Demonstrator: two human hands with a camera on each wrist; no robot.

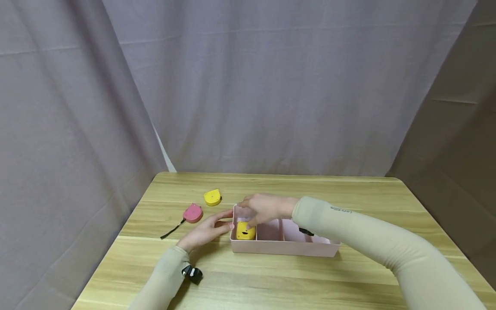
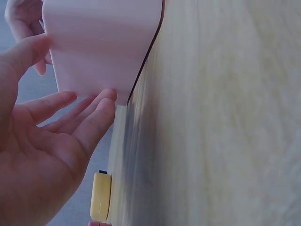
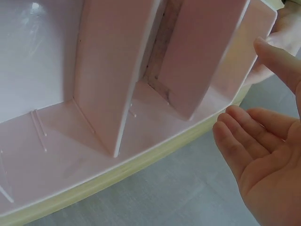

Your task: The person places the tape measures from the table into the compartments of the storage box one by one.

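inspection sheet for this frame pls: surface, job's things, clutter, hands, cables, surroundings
Surface: light wooden table, bare wood grain showing.
Job's things: pink divided organizer tray; a yellow tape measure lies in its left end compartment.
Clutter: second yellow tape measure and pink tape measure on the table left of the tray, apart from it.
Hands: left hand open, straight fingers against the tray's left end wall; right hand open, over the left compartment, above the yellow tape measure there.
Cables: nothing seen; only the pink tape measure's dark wrist strap.
Surroundings: grey-mauve curtain behind and on both sides.
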